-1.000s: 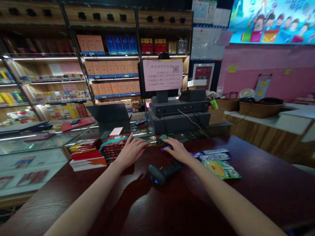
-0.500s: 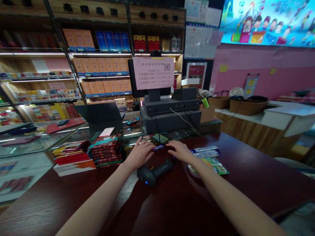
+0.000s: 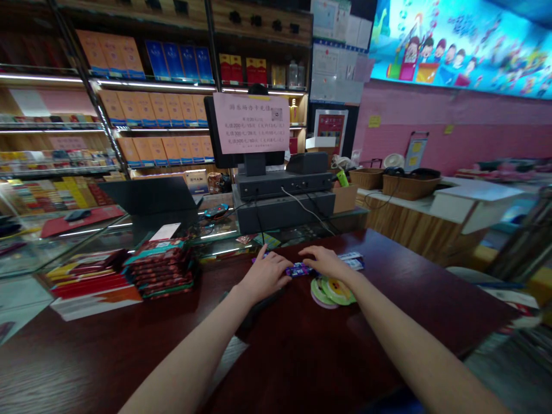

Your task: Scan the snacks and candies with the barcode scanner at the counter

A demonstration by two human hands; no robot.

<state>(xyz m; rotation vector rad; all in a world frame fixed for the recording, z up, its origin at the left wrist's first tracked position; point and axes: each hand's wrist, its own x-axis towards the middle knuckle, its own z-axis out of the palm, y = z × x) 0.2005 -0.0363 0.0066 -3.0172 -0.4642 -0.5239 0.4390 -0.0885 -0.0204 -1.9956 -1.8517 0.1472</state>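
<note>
My left hand (image 3: 268, 275) rests over purple wrapped snack packets (image 3: 299, 269), palm down, with its thumb raised apart from the fingers. From the other side, my right hand (image 3: 328, 263) reaches in, fingers stretched out at the packets' right end. Neither hand visibly grips them. Beneath my left hand and wrist lies a dark barcode scanner (image 3: 257, 310), mostly hidden. Round green packages (image 3: 330, 292) lie under and beside my right wrist. Just beyond that wrist are white-and-blue packets (image 3: 354, 260), partly covered by it.
A stack of dark red snack packs (image 3: 161, 267) and a pile of red and yellow packets (image 3: 92, 276) stand at left on the dark wooden counter (image 3: 319, 351). The cash register (image 3: 284, 201) stands behind, its cables hanging forward. Baskets (image 3: 409, 185) sit at right.
The view has turned right. My left hand has moved over the scanner, now largely covering it. Both hands are closer to the purple packets, and more of these show.
</note>
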